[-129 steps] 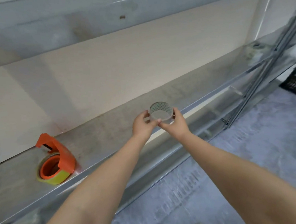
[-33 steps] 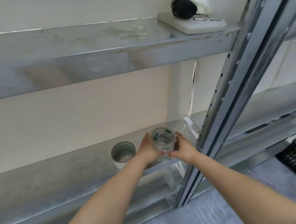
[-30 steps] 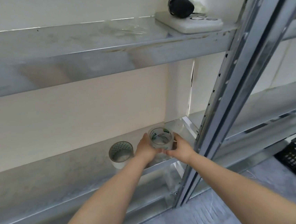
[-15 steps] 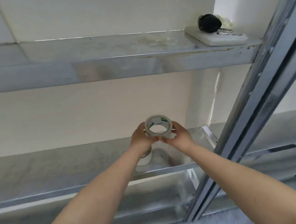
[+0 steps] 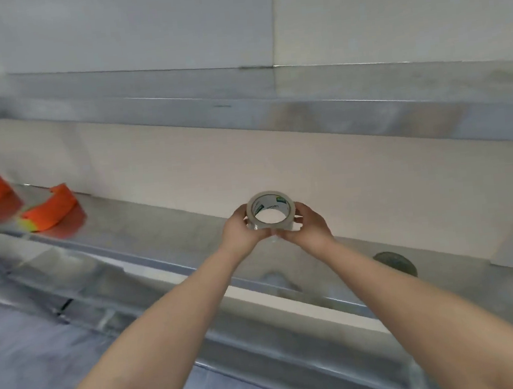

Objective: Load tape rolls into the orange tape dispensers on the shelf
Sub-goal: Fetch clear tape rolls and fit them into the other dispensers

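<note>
My left hand point(image 5: 240, 232) and right hand point(image 5: 309, 227) pinch a clear tape roll point(image 5: 270, 211) between them, now lifted off the shelf point(image 5: 164, 231) it sat on a second ago. At ten o'clock, well apart, two orange dispensers point(image 5: 50, 208) have swung into view; I judge carrying comes next.

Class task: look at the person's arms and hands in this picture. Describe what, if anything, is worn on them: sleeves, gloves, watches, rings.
Both forearms are bare up to the edge of the picture; no sleeve shows. The left hand and right hand wear no gloves. No watch, bracelet or band shows on either wrist, and no ring is visible on the fingers that show.
</note>
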The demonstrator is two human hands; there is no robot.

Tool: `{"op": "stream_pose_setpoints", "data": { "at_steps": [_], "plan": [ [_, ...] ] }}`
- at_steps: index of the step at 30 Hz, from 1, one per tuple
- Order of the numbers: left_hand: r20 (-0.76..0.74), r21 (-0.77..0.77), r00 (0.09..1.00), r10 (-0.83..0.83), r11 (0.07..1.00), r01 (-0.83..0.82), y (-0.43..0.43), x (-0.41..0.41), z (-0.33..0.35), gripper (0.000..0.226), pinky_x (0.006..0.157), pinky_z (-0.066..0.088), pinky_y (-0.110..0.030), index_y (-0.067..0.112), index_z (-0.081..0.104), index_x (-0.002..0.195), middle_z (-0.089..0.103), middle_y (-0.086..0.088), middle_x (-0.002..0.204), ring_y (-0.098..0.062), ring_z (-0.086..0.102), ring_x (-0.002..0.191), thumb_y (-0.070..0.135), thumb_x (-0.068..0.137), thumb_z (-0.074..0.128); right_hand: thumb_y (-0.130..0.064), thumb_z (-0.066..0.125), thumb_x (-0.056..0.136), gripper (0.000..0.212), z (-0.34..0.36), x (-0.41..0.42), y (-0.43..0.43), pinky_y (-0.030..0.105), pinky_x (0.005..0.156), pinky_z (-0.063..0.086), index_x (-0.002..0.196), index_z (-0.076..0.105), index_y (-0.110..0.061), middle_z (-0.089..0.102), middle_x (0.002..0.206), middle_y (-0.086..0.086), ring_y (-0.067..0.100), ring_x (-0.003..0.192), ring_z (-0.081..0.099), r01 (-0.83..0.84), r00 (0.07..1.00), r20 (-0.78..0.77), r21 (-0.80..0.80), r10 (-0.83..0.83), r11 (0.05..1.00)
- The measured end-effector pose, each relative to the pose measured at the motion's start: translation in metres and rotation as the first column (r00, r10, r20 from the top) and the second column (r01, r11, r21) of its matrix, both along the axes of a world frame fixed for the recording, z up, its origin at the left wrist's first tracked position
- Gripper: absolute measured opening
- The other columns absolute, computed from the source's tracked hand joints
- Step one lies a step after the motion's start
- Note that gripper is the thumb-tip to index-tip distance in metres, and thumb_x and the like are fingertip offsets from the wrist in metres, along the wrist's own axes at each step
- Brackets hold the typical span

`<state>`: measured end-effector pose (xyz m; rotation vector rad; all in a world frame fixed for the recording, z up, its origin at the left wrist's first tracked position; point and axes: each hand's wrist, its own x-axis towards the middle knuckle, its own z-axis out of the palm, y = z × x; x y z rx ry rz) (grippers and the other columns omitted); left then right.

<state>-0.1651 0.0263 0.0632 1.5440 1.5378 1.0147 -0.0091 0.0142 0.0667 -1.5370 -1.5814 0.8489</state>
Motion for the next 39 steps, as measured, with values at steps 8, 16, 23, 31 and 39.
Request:
{"op": "stream_pose_setpoints", "data": {
  "at_steps": [8, 16, 23, 31, 39],
  "plan": [
    [0.008, 0.016, 0.994, 0.112, 0.994, -0.112, 0.007, -0.105, -0.001, 0.068, 0.096, 0.048, -0.035, 0.012, 0.055, 0.118, 0.06, 0.002, 0.106, -0.02, 0.058, 0.109, 0.02, 0.058, 0.086, -0.029, 0.08, 0.066, 0.066, 0.001, -0.1, 0.026, 0.024, 0.085, 0.042, 0.123, 0.05, -0.017, 0.06, 0.125, 0.003, 0.02, 0.112, 0.057, -0.141, 0.99, 0.029, 0.009, 0.141, 0.99],
    [0.005, 0.005, 0.983, 0.186, 0.983, -0.186, 0.005, -0.176, -0.008, 0.074, 0.101, 0.046, -0.039, 0.015, 0.053, 0.125, 0.062, -0.005, 0.123, -0.022, 0.056, 0.117, 0.022, 0.059, 0.086, -0.027, 0.081, 0.066, 0.063, -0.006, -0.172, 0.037, 0.022, 0.082, 0.04, 0.121, 0.053, -0.015, 0.062, 0.122, 0.004, 0.02, 0.109, 0.057, -0.205, 0.977, 0.056, 0.027, 0.203, 0.978],
    [0.006, -0.027, 0.977, 0.211, 0.977, -0.211, 0.001, -0.236, -0.014, 0.077, 0.104, 0.044, -0.04, 0.018, 0.05, 0.128, 0.06, 0.001, 0.126, -0.018, 0.052, 0.121, 0.027, 0.06, 0.085, -0.022, 0.081, 0.067, 0.062, -0.013, -0.231, 0.04, 0.022, 0.083, 0.04, 0.121, 0.053, -0.014, 0.061, 0.122, 0.005, 0.014, 0.101, 0.054, -0.253, 0.966, 0.065, 0.03, 0.251, 0.967],
    [-0.02, 0.004, 0.977, 0.214, 0.977, -0.213, -0.005, -0.315, -0.016, 0.072, 0.093, 0.043, -0.025, 0.018, 0.052, 0.126, 0.062, 0.0, 0.123, -0.018, 0.054, 0.116, 0.023, 0.062, 0.085, -0.022, 0.08, 0.067, 0.059, -0.025, -0.313, 0.041, 0.024, 0.085, 0.041, 0.118, 0.054, -0.012, 0.062, 0.121, 0.007, 0.018, 0.104, 0.055, -0.268, 0.963, 0.04, 0.026, 0.267, 0.963],
    [-0.001, -0.016, 0.973, 0.231, 0.973, -0.231, -0.003, -0.376, -0.028, 0.07, 0.094, 0.046, -0.028, 0.016, 0.055, 0.123, 0.064, -0.001, 0.118, -0.018, 0.058, 0.11, 0.018, 0.06, 0.085, -0.025, 0.081, 0.067, 0.058, -0.037, -0.374, 0.044, 0.021, 0.081, 0.038, 0.118, 0.054, -0.014, 0.062, 0.117, 0.002, 0.011, 0.096, 0.051, -0.281, 0.959, 0.035, 0.002, 0.281, 0.96]
  ]
}}
